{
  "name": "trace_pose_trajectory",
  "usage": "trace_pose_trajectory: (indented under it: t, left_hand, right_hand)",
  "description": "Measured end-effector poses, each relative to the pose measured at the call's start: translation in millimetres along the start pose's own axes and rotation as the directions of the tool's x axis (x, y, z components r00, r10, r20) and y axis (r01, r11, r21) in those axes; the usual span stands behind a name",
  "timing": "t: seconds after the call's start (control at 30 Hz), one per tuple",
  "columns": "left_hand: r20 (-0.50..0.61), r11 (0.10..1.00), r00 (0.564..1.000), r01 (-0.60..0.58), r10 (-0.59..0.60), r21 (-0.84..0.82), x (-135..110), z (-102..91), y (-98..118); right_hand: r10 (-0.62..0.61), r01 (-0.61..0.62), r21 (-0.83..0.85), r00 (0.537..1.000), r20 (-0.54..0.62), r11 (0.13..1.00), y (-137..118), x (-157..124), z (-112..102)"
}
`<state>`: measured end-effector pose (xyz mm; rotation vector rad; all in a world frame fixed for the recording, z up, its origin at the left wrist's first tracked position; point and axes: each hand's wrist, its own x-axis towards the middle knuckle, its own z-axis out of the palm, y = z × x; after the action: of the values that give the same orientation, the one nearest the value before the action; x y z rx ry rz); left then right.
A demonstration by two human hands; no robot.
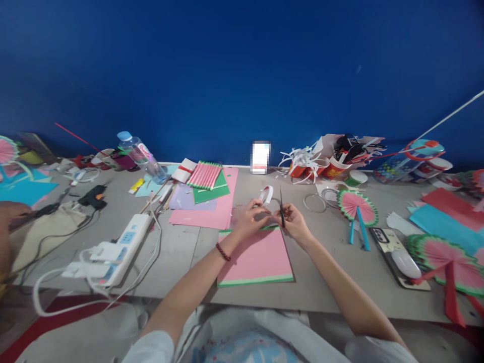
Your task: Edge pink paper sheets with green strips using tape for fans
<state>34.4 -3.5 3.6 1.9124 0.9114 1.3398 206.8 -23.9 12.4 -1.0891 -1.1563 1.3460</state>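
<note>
On the left, the left hand [254, 220] bends its fingers inward; I can't tell what they pinch. Below lies the green-edged pink sheet [255, 258], flat on the table [174, 267]. Rightward, the right hand's [295, 225] fingers clamp dark scissors [282, 214].

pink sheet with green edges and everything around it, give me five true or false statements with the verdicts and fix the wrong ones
1. The right hand holds a dark slim tool. True.
2. The pink sheet with green edges is rolled into a tube. False: it lies flat on the table.
3. A beaded bracelet is on the right arm. False: it is on the left arm.
4. The white power strip is to the left of the pink sheet. True.
5. The plastic bottle has a red cap. False: the cap is blue.
</note>
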Motion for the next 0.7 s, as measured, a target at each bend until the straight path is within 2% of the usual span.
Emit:
trace_pose_trajectory:
  t: [0.23,0.47,0.6,0.7]
  left_hand:
    - [0.019,0.999,0.999,0.038,-0.039,0.036,-0.9,0.7,1.7]
    - [-0.025,0.994,0.997,0.071,-0.069,0.088,3.0,-4.4,5.3]
    - [-0.1,0.985,0.98,0.166,-0.17,-0.05,3.7,-3.6,1.1]
    - [-0.161,0.948,0.947,0.242,-0.277,-0.208,4.6,-1.8,-6.4]
  right_hand:
    - [0.008,-0.006,0.019,0.998,-0.067,1.0,1.3,3.3,-4.5]
    - [0.006,-0.026,-0.055,0.946,-0.323,0.998,-3.9,8.7,-24.4]
    - [-0.061,-0.009,-0.169,0.912,-0.406,0.986,-3.7,10.7,-34.5]
    - [-0.024,-0.051,-0.176,0.917,-0.398,0.983,-2.8,10.5,-35.3]
